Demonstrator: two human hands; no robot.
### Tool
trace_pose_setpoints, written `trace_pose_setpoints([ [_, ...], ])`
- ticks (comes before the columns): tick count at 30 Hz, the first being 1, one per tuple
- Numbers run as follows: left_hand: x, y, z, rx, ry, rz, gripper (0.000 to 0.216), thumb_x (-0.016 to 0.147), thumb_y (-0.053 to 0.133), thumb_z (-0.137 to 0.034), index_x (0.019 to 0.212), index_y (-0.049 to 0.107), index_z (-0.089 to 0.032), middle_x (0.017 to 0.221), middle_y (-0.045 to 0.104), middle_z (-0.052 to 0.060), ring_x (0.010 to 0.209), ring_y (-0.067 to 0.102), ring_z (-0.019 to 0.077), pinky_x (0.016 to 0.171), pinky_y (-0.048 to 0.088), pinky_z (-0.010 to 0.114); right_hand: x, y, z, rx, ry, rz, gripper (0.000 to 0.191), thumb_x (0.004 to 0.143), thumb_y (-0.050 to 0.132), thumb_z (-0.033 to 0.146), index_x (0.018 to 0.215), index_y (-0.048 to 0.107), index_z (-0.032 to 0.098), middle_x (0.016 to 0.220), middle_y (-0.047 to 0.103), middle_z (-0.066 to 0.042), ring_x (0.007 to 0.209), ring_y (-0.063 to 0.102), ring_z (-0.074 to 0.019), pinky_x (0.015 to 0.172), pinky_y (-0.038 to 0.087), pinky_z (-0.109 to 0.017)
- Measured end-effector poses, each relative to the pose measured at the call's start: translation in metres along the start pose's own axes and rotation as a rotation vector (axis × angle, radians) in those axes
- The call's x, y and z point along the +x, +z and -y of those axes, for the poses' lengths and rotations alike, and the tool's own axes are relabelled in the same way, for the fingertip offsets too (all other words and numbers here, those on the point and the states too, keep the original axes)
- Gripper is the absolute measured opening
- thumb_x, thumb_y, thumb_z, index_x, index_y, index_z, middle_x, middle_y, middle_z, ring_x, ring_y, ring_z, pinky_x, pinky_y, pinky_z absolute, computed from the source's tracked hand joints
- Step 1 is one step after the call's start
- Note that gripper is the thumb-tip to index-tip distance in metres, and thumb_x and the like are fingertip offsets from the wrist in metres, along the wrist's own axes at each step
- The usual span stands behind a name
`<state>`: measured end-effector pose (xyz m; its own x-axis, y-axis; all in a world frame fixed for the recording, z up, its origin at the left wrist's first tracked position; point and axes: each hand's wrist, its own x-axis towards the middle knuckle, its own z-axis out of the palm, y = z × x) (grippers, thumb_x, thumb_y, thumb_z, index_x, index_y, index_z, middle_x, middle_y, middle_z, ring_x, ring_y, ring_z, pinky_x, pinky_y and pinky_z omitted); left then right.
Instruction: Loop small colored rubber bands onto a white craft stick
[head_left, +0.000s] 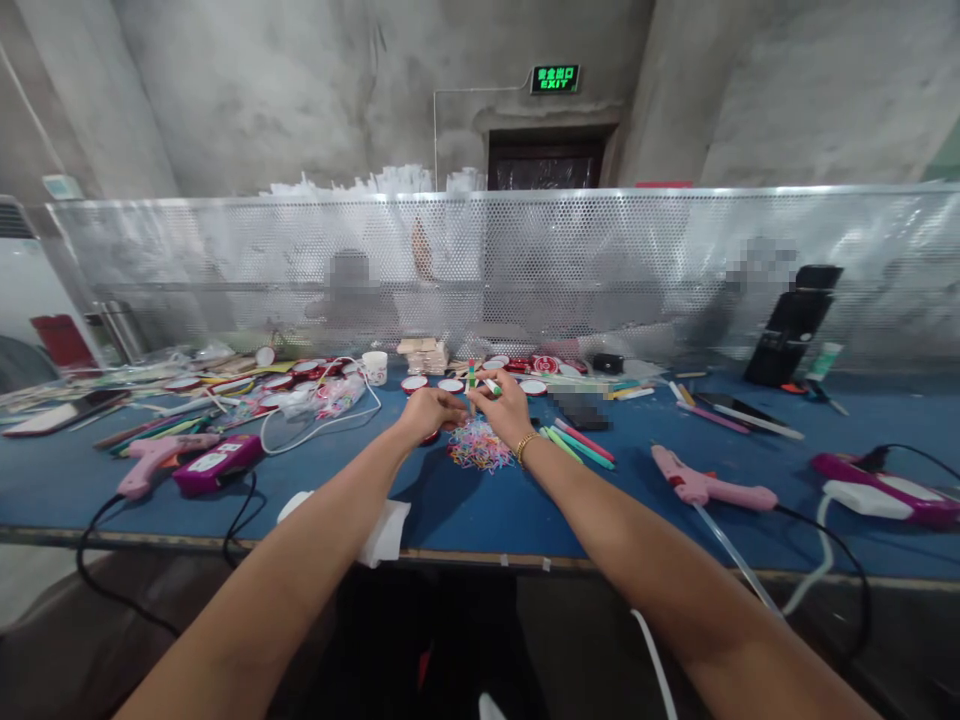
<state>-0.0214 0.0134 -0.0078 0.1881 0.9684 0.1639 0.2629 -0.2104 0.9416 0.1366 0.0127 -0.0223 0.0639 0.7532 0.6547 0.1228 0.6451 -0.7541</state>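
Note:
My right hand [507, 408], with a gold bracelet at the wrist, is closed around a white marker with a green end [493, 386]. Its fingertips also pinch a thin upright stick [472, 378] with red and green colouring near the top. My left hand [433, 412] is closed beside the stick's lower part, fingertips pressed together; whatever they hold is too small to name. Just below both hands lies a pile of tiny multicoloured rubber bands [481, 448]. Several coloured markers [579, 445] rest to the right of the pile.
Pink glue guns lie at left [154, 462] and right [705, 488], with cables over the table edge. Purple boxes [219, 466] sit on both sides. Behind are a paper cup [375, 368], round red-rimmed lids [450, 386] and a perforated metal screen [420, 270]. White tissue [386, 532] lies under my left forearm.

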Motion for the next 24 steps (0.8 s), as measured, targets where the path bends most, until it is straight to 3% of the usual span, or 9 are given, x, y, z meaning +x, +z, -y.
trace_pose_setpoints([
  [6, 0.000, 0.001, -0.002, -0.038, -0.070, -0.049, 0.030, 0.061, 0.079, -0.036, 0.073, 0.066, -0.012, 0.059, 0.066, 0.004, 0.056, 0.064, 0.0148, 0.055, 0.050, 0.025, 0.004, 0.000, -0.006, 0.072, 0.021, 0.017, 0.035, 0.066, 0.066, 0.035, 0.096, 0.056, 0.021, 0.074, 0.064, 0.001, 0.068, 0.062, -0.0158, 0.070, 0.050, -0.030],
  [11, 0.005, -0.004, 0.002, 0.141, 0.037, -0.129, 0.023, 0.077, 0.062, -0.036, 0.071, 0.066, -0.014, 0.044, 0.053, -0.003, 0.037, 0.046, 0.0081, 0.041, 0.032, 0.020, 0.004, 0.001, -0.009, 0.112, 0.032, 0.035, 0.035, 0.067, 0.066, 0.038, 0.096, 0.055, 0.022, 0.071, 0.062, 0.002, 0.065, 0.061, -0.0149, 0.066, 0.050, -0.028],
  [14, 0.010, -0.006, 0.006, 0.198, 0.087, -0.167, 0.027, 0.076, 0.061, -0.040, 0.065, 0.066, -0.016, 0.040, 0.047, -0.004, 0.041, 0.044, 0.0091, 0.043, 0.029, 0.021, 0.005, 0.000, -0.008, 0.107, 0.045, 0.036, 0.036, 0.067, 0.065, 0.038, 0.097, 0.054, 0.022, 0.072, 0.063, 0.002, 0.065, 0.061, -0.0148, 0.065, 0.050, -0.029],
  [19, 0.011, -0.002, 0.006, 0.184, 0.156, -0.211, 0.016, 0.064, 0.071, -0.028, 0.064, 0.061, -0.015, 0.056, 0.056, -0.003, 0.055, 0.048, 0.0090, 0.053, 0.034, 0.021, 0.006, -0.003, -0.006, 0.060, 0.037, 0.029, 0.035, 0.068, 0.063, 0.038, 0.098, 0.054, 0.022, 0.073, 0.063, 0.001, 0.065, 0.061, -0.0156, 0.064, 0.050, -0.029],
  [24, 0.001, 0.003, -0.004, 0.023, 0.028, -0.154, 0.018, 0.070, 0.068, -0.026, 0.071, 0.054, -0.016, 0.062, 0.056, -0.002, 0.057, 0.052, 0.0087, 0.050, 0.033, 0.019, 0.007, -0.004, -0.008, 0.051, 0.017, 0.008, 0.034, 0.068, 0.064, 0.041, 0.096, 0.055, 0.023, 0.072, 0.062, 0.002, 0.064, 0.059, -0.0151, 0.062, 0.049, -0.028],
])
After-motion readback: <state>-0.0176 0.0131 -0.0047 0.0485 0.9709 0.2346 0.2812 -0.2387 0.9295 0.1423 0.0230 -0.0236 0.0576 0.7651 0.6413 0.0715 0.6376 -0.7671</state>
